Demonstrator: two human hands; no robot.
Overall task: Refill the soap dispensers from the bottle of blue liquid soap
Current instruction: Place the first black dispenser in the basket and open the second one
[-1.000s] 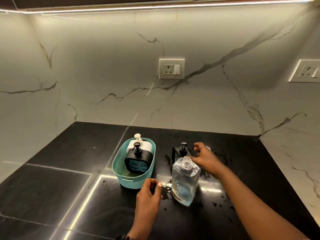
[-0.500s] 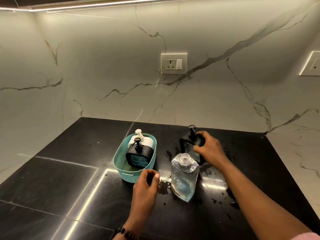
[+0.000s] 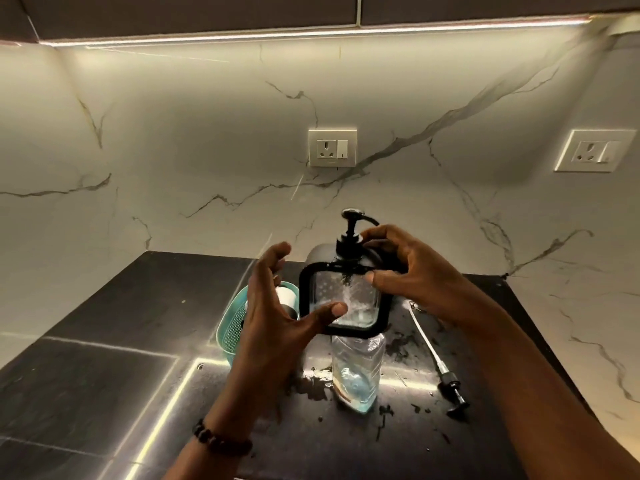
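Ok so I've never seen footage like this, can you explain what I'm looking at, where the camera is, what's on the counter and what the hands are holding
There is no machine here. A person wears a wide-angle camera on the head, looking forward and down, so you see their own two arms from above.

The right hand grips the top of a black-framed soap dispenser, fingers by its pump collar, and holds it up above the black counter. It looks nearly empty. The left hand is spread, its thumb against the dispenser's lower edge.

Just below stands the clear refill bottle, uncapped I think, with a little blue soap at the bottom. To the left is a teal basket; what is inside is mostly hidden. To the right lies a loose pump with its long tube. Dark splashes dot the counter around the bottle. Two wall sockets sit on the marble behind.
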